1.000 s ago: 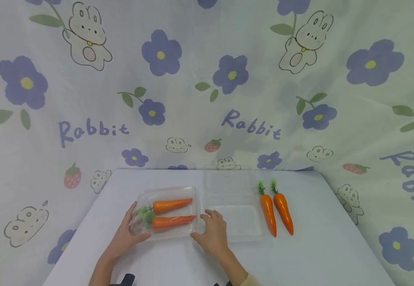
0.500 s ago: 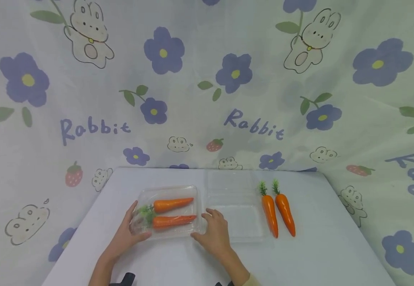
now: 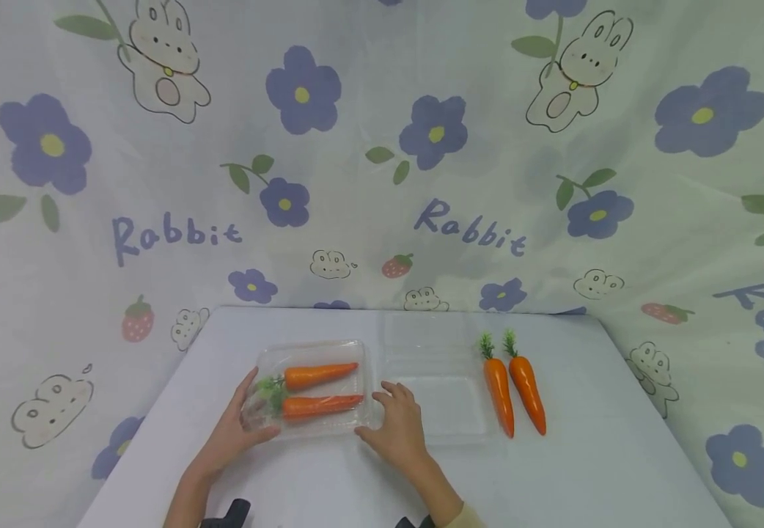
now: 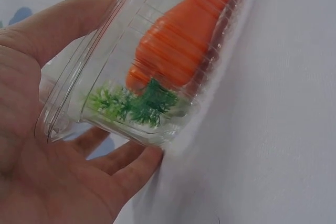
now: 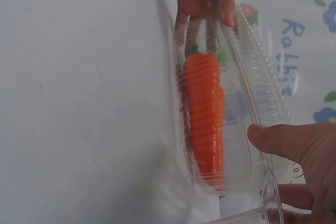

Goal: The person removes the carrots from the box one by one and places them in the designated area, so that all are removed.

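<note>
A lidded clear plastic box (image 3: 312, 352) lies left of centre on the table in the head view. Inside it, two orange carrots with green tops, an upper carrot (image 3: 319, 375) and a lower carrot (image 3: 322, 405), point right. My left hand (image 3: 230, 433) holds the box's left end, thumb at the near edge and fingers round the far side, as the left wrist view shows the thumb (image 4: 79, 17) on the rim. My right hand (image 3: 398, 425) grips the right end, its thumb (image 5: 278, 139) against the rim in the right wrist view. Some right fingers are partly hidden.
Beside my right hand stands a second clear box (image 3: 451, 403), its lid (image 3: 428, 331) folded back. Two more carrots, a left one (image 3: 500, 396) and a right one (image 3: 528, 394), lie to its right. A patterned cloth (image 3: 355, 183) hangs behind the white table (image 3: 606, 455).
The head view has shifted slightly. Both hands keep their hold on the lidded box, and the carrots stay where they were.
</note>
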`<control>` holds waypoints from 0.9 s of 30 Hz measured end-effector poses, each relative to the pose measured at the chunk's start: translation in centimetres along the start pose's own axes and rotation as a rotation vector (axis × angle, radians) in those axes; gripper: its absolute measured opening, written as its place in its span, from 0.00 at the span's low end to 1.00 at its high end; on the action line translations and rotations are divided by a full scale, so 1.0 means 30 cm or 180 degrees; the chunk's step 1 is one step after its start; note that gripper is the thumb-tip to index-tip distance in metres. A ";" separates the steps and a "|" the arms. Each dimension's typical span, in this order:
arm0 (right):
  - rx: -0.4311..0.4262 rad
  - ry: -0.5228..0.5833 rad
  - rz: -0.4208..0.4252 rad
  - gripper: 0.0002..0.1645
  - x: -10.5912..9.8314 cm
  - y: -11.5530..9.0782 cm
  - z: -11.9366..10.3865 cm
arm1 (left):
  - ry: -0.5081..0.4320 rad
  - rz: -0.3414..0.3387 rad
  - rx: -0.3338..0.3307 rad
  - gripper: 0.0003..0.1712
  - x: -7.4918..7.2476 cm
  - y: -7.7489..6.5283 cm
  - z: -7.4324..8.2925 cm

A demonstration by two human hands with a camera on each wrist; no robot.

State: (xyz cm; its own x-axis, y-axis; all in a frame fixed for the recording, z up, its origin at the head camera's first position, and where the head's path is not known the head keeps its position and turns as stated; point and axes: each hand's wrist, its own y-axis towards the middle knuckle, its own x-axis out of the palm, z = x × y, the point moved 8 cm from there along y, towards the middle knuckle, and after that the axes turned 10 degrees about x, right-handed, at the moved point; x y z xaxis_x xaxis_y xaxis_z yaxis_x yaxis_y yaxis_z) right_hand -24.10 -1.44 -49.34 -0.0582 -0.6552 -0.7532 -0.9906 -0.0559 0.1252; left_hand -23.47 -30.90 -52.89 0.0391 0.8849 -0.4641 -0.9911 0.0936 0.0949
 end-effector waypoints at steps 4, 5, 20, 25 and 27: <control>-0.0095 -0.0068 -0.0004 0.33 -0.005 0.002 0.001 | 0.0051 -0.0008 0.0047 0.67 -0.001 0.003 0.000; -0.0113 -0.0064 -0.0008 0.32 -0.007 0.003 0.002 | 0.0073 -0.0008 0.0058 0.67 -0.001 0.004 0.000; -0.0325 -0.0321 0.0019 0.32 -0.019 -0.002 -0.009 | 0.0097 -0.0065 0.0127 0.67 0.000 0.006 0.014; -0.0415 -0.0336 0.0035 0.31 -0.016 -0.011 -0.021 | 0.0023 -0.0092 0.0194 0.67 -0.001 0.007 0.018; -0.0455 -0.0359 0.0044 0.31 -0.019 -0.011 -0.027 | 0.0026 -0.0088 0.0199 0.67 -0.002 0.007 0.016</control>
State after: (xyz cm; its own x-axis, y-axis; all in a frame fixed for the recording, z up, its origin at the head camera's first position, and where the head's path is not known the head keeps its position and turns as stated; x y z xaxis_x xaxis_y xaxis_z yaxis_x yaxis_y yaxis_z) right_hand -23.64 -1.66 -48.43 -0.0932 -0.5685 -0.8174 -0.9623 -0.1594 0.2206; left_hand -23.63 -30.72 -52.43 0.0651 0.8778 -0.4745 -0.9797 0.1465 0.1367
